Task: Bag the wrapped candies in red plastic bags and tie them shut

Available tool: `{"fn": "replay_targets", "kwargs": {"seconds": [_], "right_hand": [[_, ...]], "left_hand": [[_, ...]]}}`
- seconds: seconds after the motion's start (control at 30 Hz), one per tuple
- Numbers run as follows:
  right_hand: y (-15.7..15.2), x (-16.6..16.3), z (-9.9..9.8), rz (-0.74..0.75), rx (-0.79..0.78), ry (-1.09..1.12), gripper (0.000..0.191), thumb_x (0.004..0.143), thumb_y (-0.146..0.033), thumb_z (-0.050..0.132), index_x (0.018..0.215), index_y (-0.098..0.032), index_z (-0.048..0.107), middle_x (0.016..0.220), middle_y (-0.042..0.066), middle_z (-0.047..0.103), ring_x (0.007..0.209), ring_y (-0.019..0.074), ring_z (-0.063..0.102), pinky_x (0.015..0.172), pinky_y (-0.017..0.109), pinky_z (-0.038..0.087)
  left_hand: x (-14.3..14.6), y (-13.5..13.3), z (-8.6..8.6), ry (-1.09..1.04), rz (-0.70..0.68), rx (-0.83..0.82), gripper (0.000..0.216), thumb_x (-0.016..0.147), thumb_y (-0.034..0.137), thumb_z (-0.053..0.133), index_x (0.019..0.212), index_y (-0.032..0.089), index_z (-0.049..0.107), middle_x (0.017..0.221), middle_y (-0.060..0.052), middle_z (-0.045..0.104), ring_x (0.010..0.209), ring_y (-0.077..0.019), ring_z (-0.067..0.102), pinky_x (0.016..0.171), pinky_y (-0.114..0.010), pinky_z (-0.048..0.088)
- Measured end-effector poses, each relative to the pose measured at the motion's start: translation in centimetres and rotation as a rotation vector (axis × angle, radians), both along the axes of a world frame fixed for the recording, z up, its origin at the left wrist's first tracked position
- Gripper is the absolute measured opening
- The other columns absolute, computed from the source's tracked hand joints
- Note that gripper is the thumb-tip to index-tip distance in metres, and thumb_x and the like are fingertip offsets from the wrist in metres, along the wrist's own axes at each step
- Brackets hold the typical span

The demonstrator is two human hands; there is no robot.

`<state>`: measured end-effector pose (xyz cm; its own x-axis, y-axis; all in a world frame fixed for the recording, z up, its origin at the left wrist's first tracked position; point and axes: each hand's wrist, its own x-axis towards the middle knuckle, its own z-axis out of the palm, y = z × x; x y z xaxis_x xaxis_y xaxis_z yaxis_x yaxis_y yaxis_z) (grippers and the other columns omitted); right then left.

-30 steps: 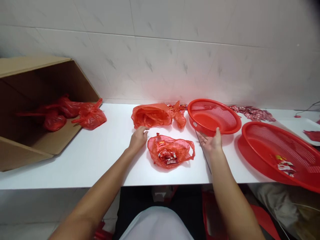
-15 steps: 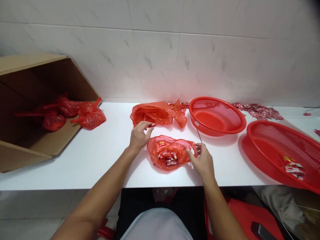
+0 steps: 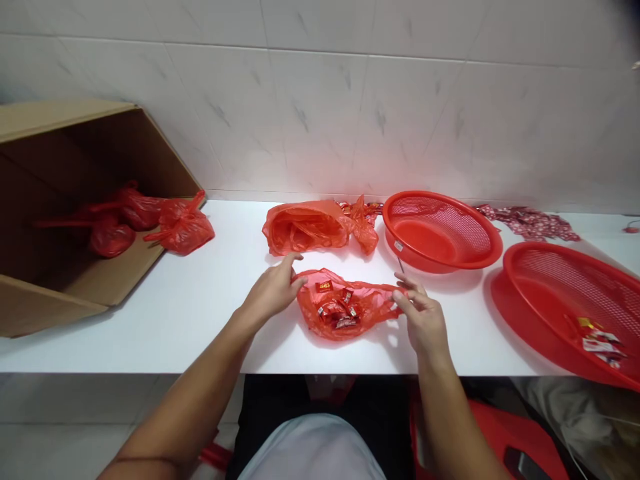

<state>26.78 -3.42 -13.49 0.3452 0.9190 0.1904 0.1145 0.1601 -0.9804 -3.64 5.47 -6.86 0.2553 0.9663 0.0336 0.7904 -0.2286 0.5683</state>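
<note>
In front of me an open red plastic bag (image 3: 313, 319) lies on the white table, with several small red wrapped packets (image 3: 345, 323) inside. At its right edge my right hand (image 3: 426, 319) pinches the bag's handle between thumb and fingers, pulling the plastic out sideways. My left hand (image 3: 273, 292) is beside the bag's left rim, thumb and fingers apart and holding nothing; the thumb tip is at the rim, though I cannot tell whether it touches. Just behind the left hand's fingertips lies a bundle of red plastic bags (image 3: 307, 230).
A cardboard box (image 3: 123, 287) on its side at the left holds tied red bags (image 3: 186, 227). At the right stand two red plastic baskets, one round (image 3: 440, 257) and a larger one (image 3: 537, 320) with some packets. Patterned red packets (image 3: 533, 223) lie along the tiled wall.
The small red packet that was in my left hand is now in the bag, and that hand has dropped toward the rim. My right hand has drawn the bag's edge to the right.
</note>
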Motion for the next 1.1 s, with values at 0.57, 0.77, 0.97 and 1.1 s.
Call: {"fn": "replay_targets", "kwargs": {"seconds": [0.57,0.77,0.97,1.1], "right_hand": [[0.8,-0.2,4.7,0.054,0.379,0.267,0.02,0.083,-0.035,0.078,0.088,-0.025,0.061,0.141,0.01,0.064,0.139,0.0337,0.055,0.113,0.058,0.042],[0.8,-0.4,5.0,0.084,0.352,0.242,0.027,0.084,-0.04,0.076,0.096,-0.028,0.055,0.141,0.013,0.063,0.136,0.0335,0.057,0.101,0.052,0.051],[0.9,-0.7,4.6,0.085,0.354,0.261,0.031,0.084,-0.039,0.076,0.102,-0.029,0.054,0.137,0.013,0.065,0.133,0.0316,0.059,0.102,0.05,0.051],[1.0,-0.7,4.5,0.099,0.336,0.277,0.036,0.083,-0.042,0.077,0.106,-0.029,0.052,0.137,0.013,0.065,0.127,0.0307,0.063,0.1,0.05,0.051]], "left_hand": [[-2.3,-1.2,3.9,-0.448,0.177,0.195,0.023,0.089,0.043,0.073,0.085,0.02,0.076,0.079,-0.002,0.074,0.073,-0.0166,0.067,0.073,-0.027,0.054],[-2.6,-1.4,4.2,-0.402,0.149,0.198,0.03,0.089,0.05,0.071,0.09,0.02,0.077,0.08,-0.002,0.077,0.073,-0.0178,0.07,0.069,-0.026,0.054],[-2.8,-1.4,3.9,-0.397,0.149,0.156,0.032,0.085,0.053,0.075,0.095,0.022,0.08,0.09,-0.004,0.08,0.081,-0.0202,0.073,0.075,-0.028,0.056],[-2.8,-1.6,4.0,-0.376,0.145,0.146,0.037,0.081,0.055,0.079,0.098,0.022,0.08,0.095,-0.006,0.081,0.082,-0.0209,0.073,0.076,-0.029,0.057]]}}
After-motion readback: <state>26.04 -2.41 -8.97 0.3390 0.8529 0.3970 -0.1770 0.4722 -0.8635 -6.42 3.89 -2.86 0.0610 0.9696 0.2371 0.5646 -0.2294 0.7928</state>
